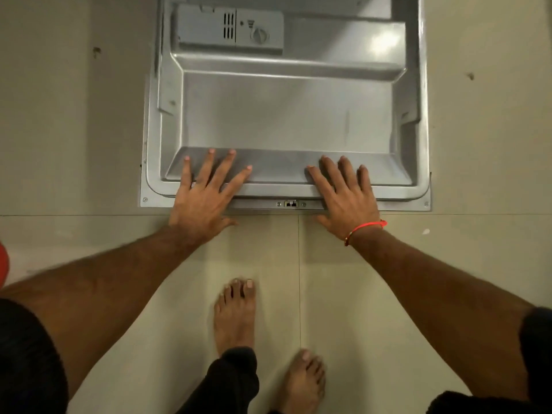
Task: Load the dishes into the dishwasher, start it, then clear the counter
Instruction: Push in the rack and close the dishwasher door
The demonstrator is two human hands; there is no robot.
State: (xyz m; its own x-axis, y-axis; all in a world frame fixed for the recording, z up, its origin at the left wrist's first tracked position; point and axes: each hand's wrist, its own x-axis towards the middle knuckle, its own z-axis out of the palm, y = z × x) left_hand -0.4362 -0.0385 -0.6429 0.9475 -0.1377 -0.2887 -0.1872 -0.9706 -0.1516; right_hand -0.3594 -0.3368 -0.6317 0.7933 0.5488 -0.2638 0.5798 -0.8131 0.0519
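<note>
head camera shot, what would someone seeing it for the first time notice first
The open dishwasher door fills the upper middle, its grey inner panel facing up, with the detergent compartment near the top. Two bare hands lie flat with straight fingers on its near edge: the left hand and the right hand, which has a red thread bracelet at the wrist. Below them, two bare feet stand on the pale tiled floor.

Dishwasher door (286, 115) cut off by top edge; tub and racks out of view. Left hand (203, 201) and right hand (346, 198) cover parts of door's near rim; palms and what lies under them hidden. Latch (290, 203) too small to read. Red object (3, 264) cropped at left edge, unidentifiable. Dispenser markings (251, 25) blurred.
</note>
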